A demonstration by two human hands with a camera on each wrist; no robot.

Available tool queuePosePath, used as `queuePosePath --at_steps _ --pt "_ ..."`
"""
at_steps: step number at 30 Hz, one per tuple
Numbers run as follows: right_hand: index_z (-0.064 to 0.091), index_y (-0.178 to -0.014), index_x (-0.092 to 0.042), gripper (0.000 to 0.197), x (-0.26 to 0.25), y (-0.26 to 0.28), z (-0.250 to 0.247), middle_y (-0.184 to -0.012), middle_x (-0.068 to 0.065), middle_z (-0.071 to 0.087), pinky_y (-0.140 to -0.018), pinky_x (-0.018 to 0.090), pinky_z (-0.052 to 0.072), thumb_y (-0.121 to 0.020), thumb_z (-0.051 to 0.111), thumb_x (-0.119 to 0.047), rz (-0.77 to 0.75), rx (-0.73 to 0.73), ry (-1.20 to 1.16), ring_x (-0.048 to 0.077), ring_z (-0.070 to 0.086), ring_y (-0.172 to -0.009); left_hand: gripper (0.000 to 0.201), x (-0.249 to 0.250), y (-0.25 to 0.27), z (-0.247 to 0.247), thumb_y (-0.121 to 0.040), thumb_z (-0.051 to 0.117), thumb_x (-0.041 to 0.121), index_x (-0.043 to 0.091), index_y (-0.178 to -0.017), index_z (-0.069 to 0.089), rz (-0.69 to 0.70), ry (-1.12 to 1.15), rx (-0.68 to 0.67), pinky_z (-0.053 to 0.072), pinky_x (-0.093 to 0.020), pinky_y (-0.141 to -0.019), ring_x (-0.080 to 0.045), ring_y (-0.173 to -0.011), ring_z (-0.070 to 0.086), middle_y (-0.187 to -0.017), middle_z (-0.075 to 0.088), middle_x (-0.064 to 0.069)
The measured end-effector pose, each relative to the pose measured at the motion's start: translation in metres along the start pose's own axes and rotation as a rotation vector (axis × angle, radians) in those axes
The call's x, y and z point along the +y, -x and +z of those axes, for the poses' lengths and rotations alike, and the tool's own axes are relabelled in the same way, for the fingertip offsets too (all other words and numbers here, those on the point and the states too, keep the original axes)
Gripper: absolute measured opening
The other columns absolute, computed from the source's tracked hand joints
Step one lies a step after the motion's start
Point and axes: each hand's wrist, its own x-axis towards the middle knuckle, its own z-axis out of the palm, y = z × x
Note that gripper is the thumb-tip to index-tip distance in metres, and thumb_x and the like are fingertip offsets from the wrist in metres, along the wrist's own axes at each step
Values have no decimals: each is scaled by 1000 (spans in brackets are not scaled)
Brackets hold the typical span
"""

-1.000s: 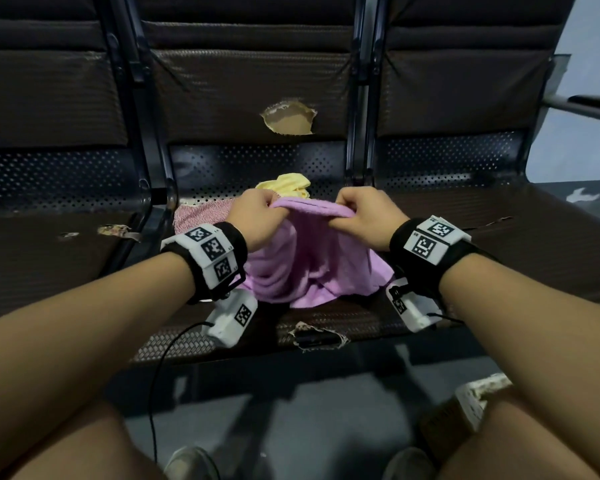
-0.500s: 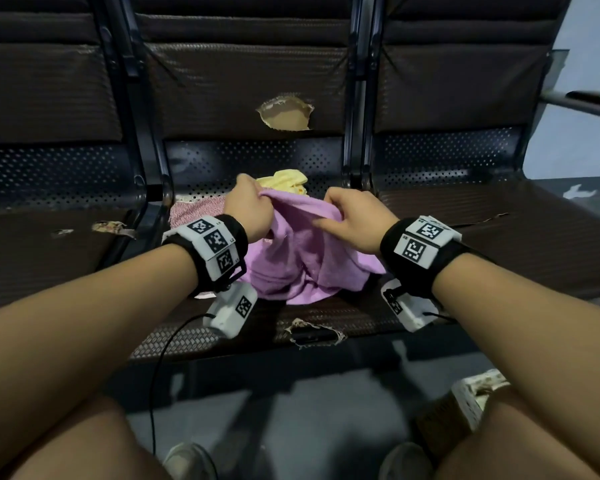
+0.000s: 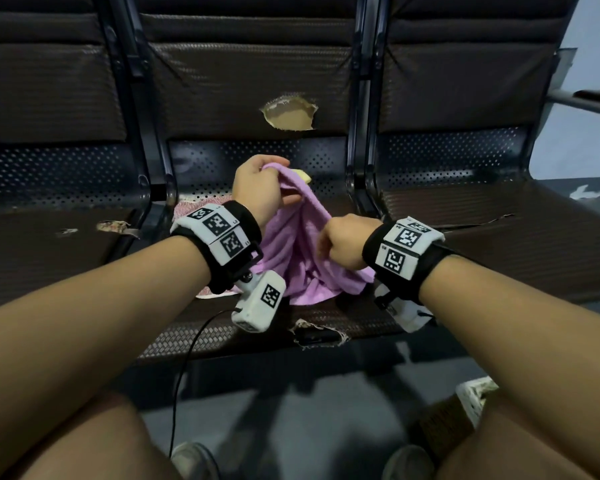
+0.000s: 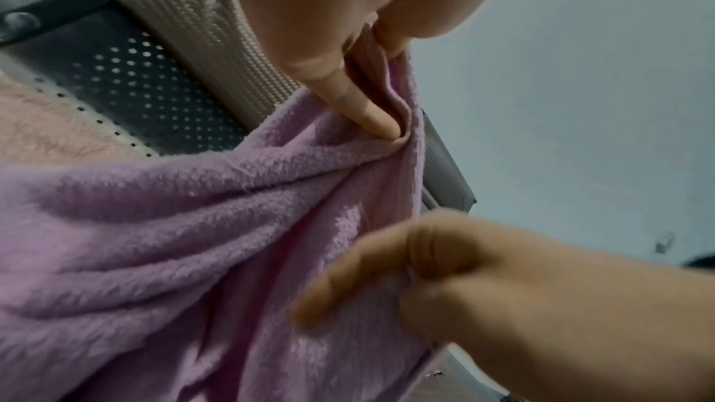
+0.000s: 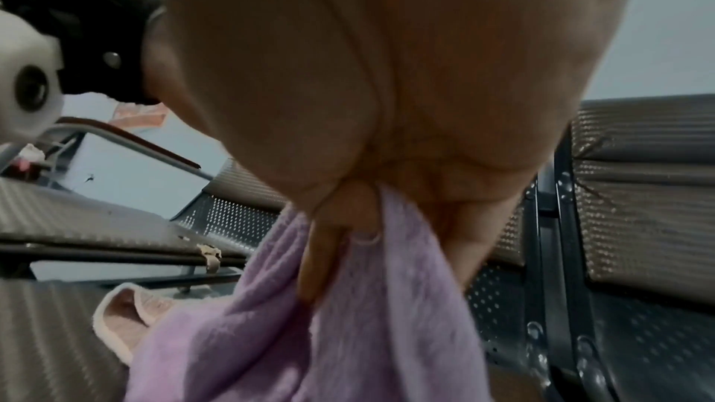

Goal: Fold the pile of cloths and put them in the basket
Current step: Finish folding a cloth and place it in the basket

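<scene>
- the purple cloth [image 3: 302,251] hangs bunched over the middle bench seat [image 3: 222,327], its lower part resting on the seat, with a pink cloth [image 3: 184,209] at its 9 o'clock and a yellow one [image 3: 302,175] peeking at 12.
- the left hand [image 3: 257,192], raised at the cloth's 11 o'clock, pinches the top hem between thumb and forefinger.
- the right hand [image 3: 343,240], lower at 3 o'clock, has its fingers curled round the cloth's edge.
- to my eye the step is finding corners: each hand should work along the hem to a true corner, then spread the cloth taut before folding.
- i can't make out a basket for certain.
</scene>
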Motion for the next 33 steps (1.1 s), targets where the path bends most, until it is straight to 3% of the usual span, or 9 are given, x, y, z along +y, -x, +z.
queuePosePath --at_steps 2,5,7,12,15,19,23,26,33 --pt "76 -98 -28 29 -5 -5 -3 -111 5 72 -90 33 53 -87 52 -15 14 78 -161 29 65 -106 27 2 7 4 -95 34 -7 -2 -103 59 5 -6 -46 58 -30 -53 -23 -60 70 -65 69 -11" --pt "63 -71 -20 28 -14 -15 -2 -84 5 65 -71 28 41 -92 56 -37 95 203 -480 29 63 -90 22 3 16 9 -93 39 -7 -4 -98 61 0 -41 -106 62 -37 -68 -31 -74 72 -81 72 -22" --pt "64 -81 -20 32 -17 -23 4 -89 6 65 -72 28 39 -92 54 -49 166 230 -605 28 61 -89 18 6 18 9 -92 45 -8 -6 -96 62 23 -48 -102 61 -32 -63 -32 -73 71 -85 69 -25" --pt "67 -116 -5 34 -12 -42 7 -115 22 68 -83 34 47 -92 47 -19 337 420 -872 39 64 -107 19 6 17 -1 -89 48 -10 -3 -91 65 69 -57 -153 60 -28 -60 -26 -71 74 -74 72 -13" --pt "70 -99 -2 29 -12 -48 5 -96 23 68 -83 42 50 -95 44 -15 285 503 -1037 36 64 -93 26 0 4 -15 -86 50 -4 12 -92 69 184 -211 -8 62 -44 -77 -31 -86 74 -91 74 -14" --pt "66 -75 -12 27 -16 -45 1 -83 10 65 -80 36 47 -96 50 -18 212 525 -1255 22 57 -82 30 -3 -10 -30 -88 48 -1 21 -87 67 214 -213 65 62 -49 -77 -30 -88 74 -97 74 -14" --pt "60 -65 -18 22 -8 -32 4 -66 3 60 -59 31 40 -82 70 -26 15 424 -600 19 56 -65 33 2 -15 -39 -82 42 8 25 -90 68 232 -249 158 58 -53 -83 -32 -95 70 -99 73 -12" --pt "53 -78 -23 16 6 -23 8 -83 3 60 -68 28 40 -77 69 -25 69 340 -162 28 60 -80 33 1 -15 -41 -78 40 14 31 -87 67 247 -304 178 58 -49 -84 -28 -94 70 -97 73 -5" --pt "57 -59 -18 39 36 -18 4 -61 0 55 -56 28 37 -95 59 -33 138 163 -323 18 54 -62 39 -7 -22 -59 -85 42 8 33 -93 70 235 -374 242 60 -43 -85 -24 -94 71 -100 73 -2"
